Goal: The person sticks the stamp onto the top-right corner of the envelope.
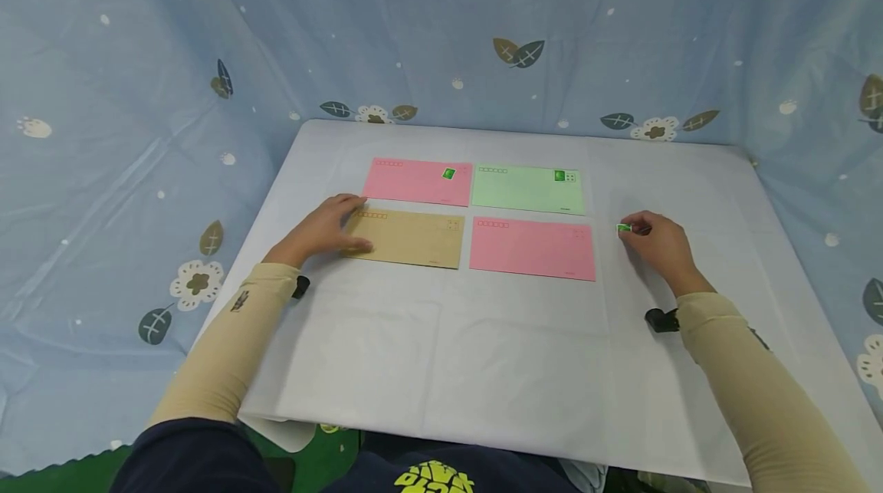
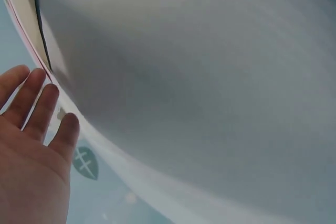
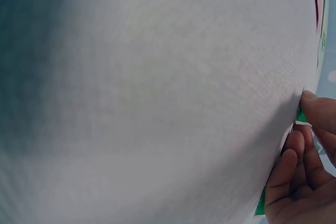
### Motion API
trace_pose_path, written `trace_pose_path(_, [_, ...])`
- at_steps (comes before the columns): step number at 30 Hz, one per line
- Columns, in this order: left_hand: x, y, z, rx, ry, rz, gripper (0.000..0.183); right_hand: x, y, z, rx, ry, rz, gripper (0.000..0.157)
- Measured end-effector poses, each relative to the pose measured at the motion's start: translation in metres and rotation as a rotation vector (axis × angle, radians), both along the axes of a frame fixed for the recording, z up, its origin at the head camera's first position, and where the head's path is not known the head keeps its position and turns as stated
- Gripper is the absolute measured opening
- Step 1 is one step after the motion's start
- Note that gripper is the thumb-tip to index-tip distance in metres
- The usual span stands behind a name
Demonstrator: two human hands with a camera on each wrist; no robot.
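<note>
My right hand [image 1: 661, 249] pinches a small green stamp [image 1: 624, 228] between thumb and fingers, to the right of the envelopes. In the right wrist view more green [image 3: 260, 205] shows under the same hand, its kind hard to tell. At the left end of the brown envelope [image 1: 407, 240] rests my left hand [image 1: 320, 232], fingers extended, thumb over the envelope's edge. Behind it lies a pink envelope [image 1: 414, 182] bearing a slightly tilted green stamp [image 1: 449, 173]. A pale green envelope [image 1: 524, 190] carries a stamp [image 1: 559, 176] at its upper right. A second pink envelope [image 1: 531, 248] lies front right without a stamp.
All the envelopes lie flat in two rows on a white-covered table [image 1: 428, 355]. A blue patterned curtain [image 1: 441, 25] hangs behind the table and along its sides. Black wrist cameras sit under both forearms, close to the tabletop.
</note>
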State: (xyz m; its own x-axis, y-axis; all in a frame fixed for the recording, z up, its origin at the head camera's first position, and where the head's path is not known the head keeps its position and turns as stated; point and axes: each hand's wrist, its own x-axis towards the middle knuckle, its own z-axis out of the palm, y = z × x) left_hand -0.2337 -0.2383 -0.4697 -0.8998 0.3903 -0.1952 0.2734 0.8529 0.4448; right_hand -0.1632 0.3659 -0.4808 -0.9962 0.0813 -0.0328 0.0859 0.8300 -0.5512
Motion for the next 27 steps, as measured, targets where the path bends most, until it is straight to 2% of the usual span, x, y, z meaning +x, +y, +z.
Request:
trace_pose_path(10, [0.002, -0.011, -0.003, -0.02, -0.033, -0.005, 0.125, 0.001, -0.001, 0.001, 0.001, 0.006, -0.018, 0.029])
trace_pose_path(16, [0.003, -0.015, -0.004, -0.024, -0.023, -0.028, 0.126, 0.0, 0.0, -0.001, 0.003, -0.003, -0.041, 0.03])
trace_pose_path(27, [0.005, -0.016, -0.004, -0.023, -0.032, -0.01, 0.125, -0.002, 0.0, 0.0, -0.019, -0.038, -0.074, 0.035])
